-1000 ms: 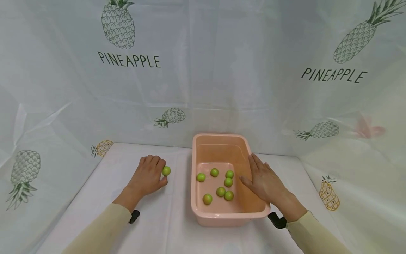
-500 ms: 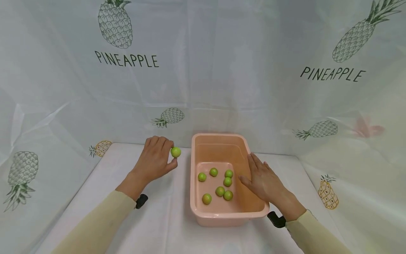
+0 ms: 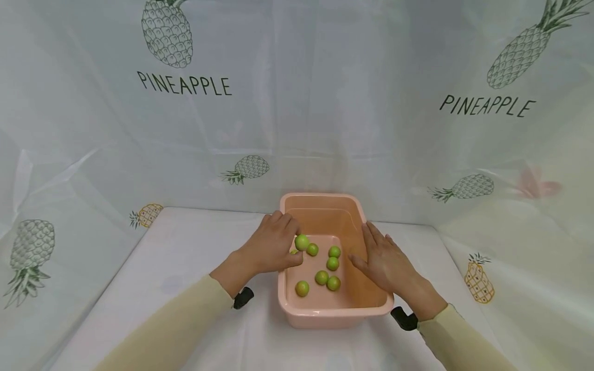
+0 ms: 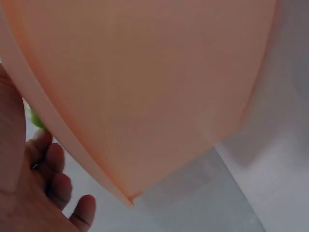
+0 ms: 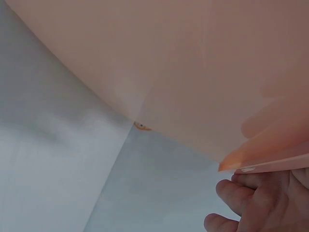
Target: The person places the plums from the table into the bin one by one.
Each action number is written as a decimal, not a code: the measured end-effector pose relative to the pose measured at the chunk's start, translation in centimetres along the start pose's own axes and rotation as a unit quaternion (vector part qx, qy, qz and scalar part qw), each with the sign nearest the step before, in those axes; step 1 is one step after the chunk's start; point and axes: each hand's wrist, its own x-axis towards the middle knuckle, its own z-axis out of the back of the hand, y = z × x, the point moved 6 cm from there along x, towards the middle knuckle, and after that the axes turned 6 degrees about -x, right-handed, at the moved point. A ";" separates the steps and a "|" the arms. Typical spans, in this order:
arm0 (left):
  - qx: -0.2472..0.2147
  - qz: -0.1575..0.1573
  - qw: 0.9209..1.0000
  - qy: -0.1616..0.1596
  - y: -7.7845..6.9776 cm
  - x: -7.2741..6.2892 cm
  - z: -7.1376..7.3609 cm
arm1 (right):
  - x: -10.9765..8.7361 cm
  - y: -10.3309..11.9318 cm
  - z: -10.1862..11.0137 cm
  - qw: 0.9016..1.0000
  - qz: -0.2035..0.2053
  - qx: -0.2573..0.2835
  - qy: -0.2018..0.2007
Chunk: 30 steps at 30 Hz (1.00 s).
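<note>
My left hand [image 3: 274,246] pinches a small round green fruit [image 3: 301,242] between thumb and fingers, over the left rim of a pink plastic tub [image 3: 331,312]. In the left wrist view, the tub's outer wall [image 4: 154,96] fills most of the picture and a sliver of the fruit [image 4: 37,119] shows beside the fingers. Several similar green fruits [image 3: 322,277] lie on the tub's floor; one is partly hidden behind the left hand. The right hand [image 3: 390,260] rests with straight fingers on the tub's right rim, thumb toward the inside.
The tub stands on a white-covered table [image 3: 185,247], close to its back edge. Behind and at both sides hangs a pale sheet [image 3: 315,103] printed with pineapples. A black strap piece [image 3: 405,319] sits at the right wrist, another [image 3: 243,298] at the left.
My left hand has lifted the green fruit off the table at the left and carried it rightward over the tub. The right hand has stayed on the rim.
</note>
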 end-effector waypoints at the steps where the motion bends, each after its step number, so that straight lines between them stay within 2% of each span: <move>1: -0.001 0.002 1.000 0.009 -0.2 0.2 -0.2 | 0.0 0.0 0.0 1.000 0.001 -0.001 -0.001; 6: 0.010 0.025 0.999 0.045 -0.6 0.8 -1.2 | 0.0 0.2 0.2 1.000 0.010 -0.007 -0.009; 10: 0.020 0.036 0.998 0.057 -0.6 1.0 -1.4 | 0.0 0.2 0.2 1.000 0.009 -0.004 -0.008; 15: 0.025 0.040 0.997 0.058 -0.5 1.1 -1.5 | 0.0 0.2 0.2 1.000 0.007 -0.005 -0.005; 20: 0.023 0.057 0.997 0.053 -0.4 0.9 -1.4 | 0.0 0.2 0.2 1.000 0.008 -0.002 -0.003; 27: 0.007 0.082 0.996 0.022 -0.4 -0.1 -1.3 | 0.1 0.0 0.0 1.000 -0.001 0.014 0.008; 30: -0.020 0.103 0.993 0.046 -0.5 -0.9 -1.5 | 0.1 -0.2 -0.1 1.000 0.001 0.026 0.009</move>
